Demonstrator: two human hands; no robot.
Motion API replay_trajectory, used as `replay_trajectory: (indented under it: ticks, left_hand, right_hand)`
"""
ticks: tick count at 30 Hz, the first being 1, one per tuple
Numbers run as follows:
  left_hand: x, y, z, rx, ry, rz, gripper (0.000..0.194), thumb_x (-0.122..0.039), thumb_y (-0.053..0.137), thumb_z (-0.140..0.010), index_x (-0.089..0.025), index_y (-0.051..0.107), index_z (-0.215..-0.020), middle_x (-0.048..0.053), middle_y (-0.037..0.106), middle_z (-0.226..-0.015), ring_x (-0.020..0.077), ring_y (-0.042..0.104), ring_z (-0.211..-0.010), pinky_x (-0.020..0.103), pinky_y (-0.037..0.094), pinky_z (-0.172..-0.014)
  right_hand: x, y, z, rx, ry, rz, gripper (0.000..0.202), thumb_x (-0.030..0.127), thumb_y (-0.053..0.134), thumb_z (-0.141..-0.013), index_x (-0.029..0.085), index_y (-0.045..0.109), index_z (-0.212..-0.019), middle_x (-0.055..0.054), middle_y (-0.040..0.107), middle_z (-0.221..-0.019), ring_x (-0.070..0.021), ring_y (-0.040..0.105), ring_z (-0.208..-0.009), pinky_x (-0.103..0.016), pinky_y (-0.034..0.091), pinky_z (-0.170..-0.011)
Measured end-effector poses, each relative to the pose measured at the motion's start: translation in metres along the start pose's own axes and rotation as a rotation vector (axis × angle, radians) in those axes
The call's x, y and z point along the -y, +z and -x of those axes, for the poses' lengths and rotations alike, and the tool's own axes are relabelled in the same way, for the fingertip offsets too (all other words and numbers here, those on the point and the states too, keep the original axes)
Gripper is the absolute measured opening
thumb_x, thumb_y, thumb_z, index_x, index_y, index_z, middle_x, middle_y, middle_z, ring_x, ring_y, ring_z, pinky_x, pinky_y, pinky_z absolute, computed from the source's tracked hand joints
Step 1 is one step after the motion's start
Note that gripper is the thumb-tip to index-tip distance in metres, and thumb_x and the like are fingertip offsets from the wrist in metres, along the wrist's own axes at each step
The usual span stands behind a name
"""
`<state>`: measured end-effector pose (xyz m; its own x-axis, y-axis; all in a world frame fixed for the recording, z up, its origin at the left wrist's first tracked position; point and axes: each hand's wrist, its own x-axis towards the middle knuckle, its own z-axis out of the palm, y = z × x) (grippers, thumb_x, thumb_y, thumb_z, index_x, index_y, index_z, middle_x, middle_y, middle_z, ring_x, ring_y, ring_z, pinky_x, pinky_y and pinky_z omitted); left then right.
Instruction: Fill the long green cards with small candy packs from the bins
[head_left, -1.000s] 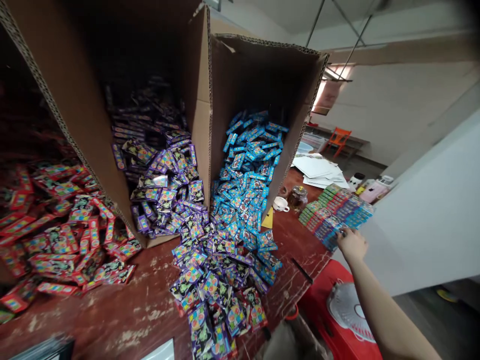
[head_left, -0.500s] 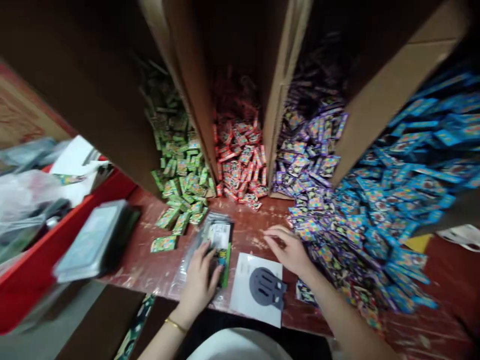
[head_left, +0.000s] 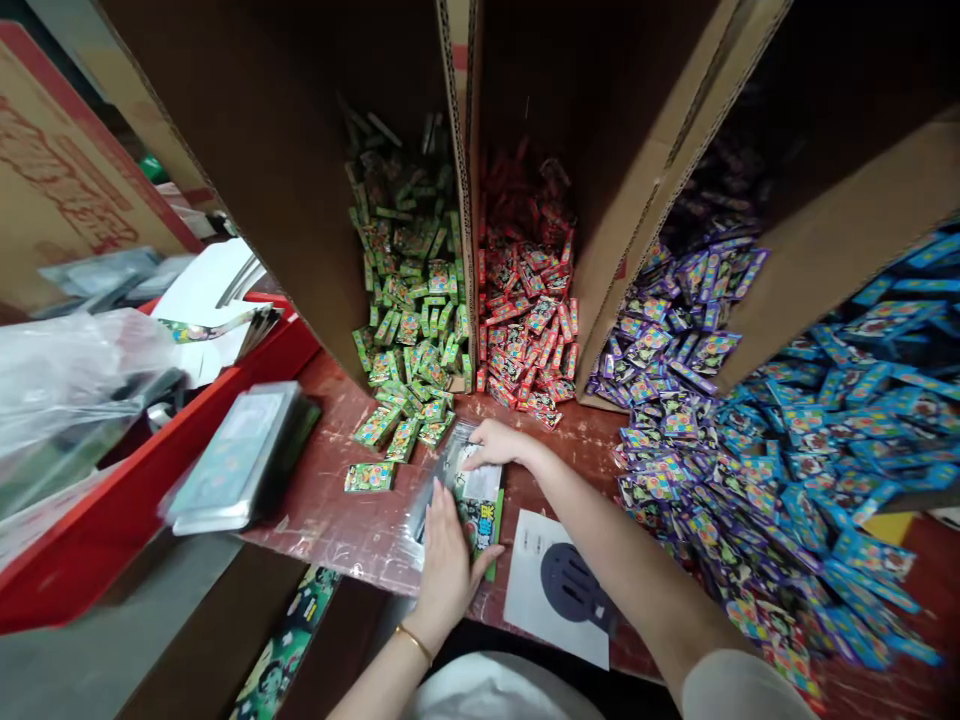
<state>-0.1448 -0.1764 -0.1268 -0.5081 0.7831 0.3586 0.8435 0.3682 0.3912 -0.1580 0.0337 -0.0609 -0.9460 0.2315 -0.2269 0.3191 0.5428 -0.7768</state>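
A flat clear bag with a green and black printed card lies near the front edge of the red table. Across its left side rests my left hand, fingers extended and thumb apart, with a gold bracelet at the wrist. My right hand is at the bag's top end, its fingers bent together; what they pinch, if anything, is too small to tell. Right of the bag, a white sheet bears a dark grey round cutout, partly hidden under my right forearm.
Cardboard boxes spill green packets, red packets, purple packets and blue packets onto the table. At left are a stack of clear cases and a red bin holding papers and plastic bags.
My right hand has moved left from the table beside the purple packets to the top of the bag. My left hand's fingers have straightened on the bag. The camera view has shifted.
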Motion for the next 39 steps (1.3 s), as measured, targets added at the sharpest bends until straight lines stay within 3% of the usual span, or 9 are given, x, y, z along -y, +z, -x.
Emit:
replay_trajectory:
  ticks: [4, 9, 16, 22, 28, 32, 35, 37, 39]
  left_hand:
    - [-0.009, -0.03, -0.024, -0.08, 0.004, 0.007, 0.068, -0.037, 0.048, -0.089, -0.013, 0.015, -0.143, 0.024, 0.051, -0.127, 0.0335, 0.053, -0.115, 0.049, 0.047, -0.089]
    - [-0.03, -0.059, -0.044, -0.107, 0.099, 0.109, 0.043, -0.027, 0.046, -0.091, -0.014, 0.039, -0.131, 0.017, 0.062, -0.115, 0.0249, 0.062, -0.102, 0.038, 0.051, -0.085]
    - [-0.052, -0.072, -0.055, 0.163, 0.09, 0.318, 0.023, -0.019, 0.04, -0.091, -0.015, 0.061, -0.101, 0.01, 0.072, -0.091, 0.02, 0.068, -0.077, 0.03, 0.053, -0.071]
    - [-0.07, -0.085, -0.069, 0.355, 0.169, 0.345, 0.02, -0.026, 0.046, -0.09, -0.017, 0.064, -0.089, 0.007, 0.071, -0.079, 0.0186, 0.066, -0.069, 0.025, 0.047, -0.064]
    - [-0.039, -0.1, -0.051, 0.547, 0.11, 0.405, 0.034, -0.033, 0.046, -0.089, -0.018, 0.061, -0.063, 0.0, 0.056, -0.054, 0.0137, 0.053, -0.049, 0.023, 0.038, -0.05]
    - [-0.045, -0.1, -0.05, 0.66, 0.122, 0.485, 0.037, -0.037, 0.045, -0.089, -0.018, 0.062, -0.062, -0.001, 0.053, -0.051, 0.0134, 0.049, -0.047, 0.023, 0.036, -0.049]
    - [-0.07, -0.087, -0.061, 0.594, 0.092, 0.576, 0.031, -0.044, 0.054, -0.083, -0.017, 0.065, -0.071, -0.002, 0.056, -0.056, 0.0128, 0.049, -0.052, 0.021, 0.035, -0.051]
    - [-0.083, -0.076, -0.07, 0.47, 0.007, 0.646, 0.038, -0.043, 0.049, -0.085, -0.016, 0.06, -0.061, -0.004, 0.046, -0.051, 0.0105, 0.041, -0.049, 0.021, 0.03, -0.048]
    - [-0.089, -0.068, -0.075, 0.344, -0.071, 0.716, 0.044, -0.043, 0.047, -0.086, -0.015, 0.052, -0.052, -0.005, 0.035, -0.05, 0.009, 0.033, -0.049, 0.02, 0.026, -0.046]
  right_hand:
    - [0.018, 0.001, 0.043, -0.096, -0.094, -0.185, 0.023, 0.034, 0.066, -0.07, 0.013, 0.06, -0.061, 0.005, 0.049, -0.056, -0.0087, 0.042, -0.054, -0.019, 0.034, -0.05]
    - [0.026, 0.019, 0.092, -0.299, -0.178, -0.536, 0.024, 0.038, 0.064, -0.073, 0.013, 0.064, -0.071, 0.001, 0.058, -0.061, -0.0123, 0.049, -0.056, -0.023, 0.039, -0.054]
    - [0.031, 0.009, 0.145, -0.792, -0.126, -0.048, 0.024, 0.042, 0.066, -0.075, 0.019, 0.062, -0.071, -0.005, 0.063, -0.076, -0.0215, 0.056, -0.079, -0.031, 0.04, -0.069]
    - [0.031, -0.027, 0.165, -0.497, -0.305, 0.282, 0.026, 0.03, 0.055, -0.087, 0.02, 0.061, -0.065, 0.001, 0.063, -0.066, -0.0142, 0.055, -0.07, -0.034, 0.028, -0.081]
    - [-0.01, -0.042, 0.19, -0.6, -0.215, 0.274, 0.035, 0.034, 0.054, -0.087, 0.019, 0.053, -0.055, 0.003, 0.056, -0.056, -0.0124, 0.05, -0.058, -0.03, 0.031, -0.072]
    - [0.0, -0.038, 0.191, -0.499, -0.249, 0.239, 0.031, 0.03, 0.053, -0.088, 0.02, 0.059, -0.059, 0.002, 0.06, -0.058, -0.013, 0.054, -0.059, -0.03, 0.033, -0.071]
    - [0.023, -0.029, 0.186, -0.447, -0.325, 0.259, 0.024, 0.029, 0.054, -0.087, 0.022, 0.062, -0.065, 0.001, 0.065, -0.065, -0.0156, 0.058, -0.067, -0.035, 0.036, -0.079]
    - [0.031, -0.024, 0.189, -0.628, -0.236, 0.251, 0.011, 0.034, 0.064, -0.079, 0.024, 0.065, -0.082, -0.004, 0.069, -0.084, -0.0228, 0.061, -0.084, -0.041, 0.037, -0.087]
    - [0.027, -0.02, 0.197, -0.838, -0.065, 0.102, 0.043, 0.041, 0.073, -0.067, 0.024, 0.061, -0.105, -0.01, 0.065, -0.107, -0.03, 0.057, -0.101, -0.046, 0.041, -0.088]
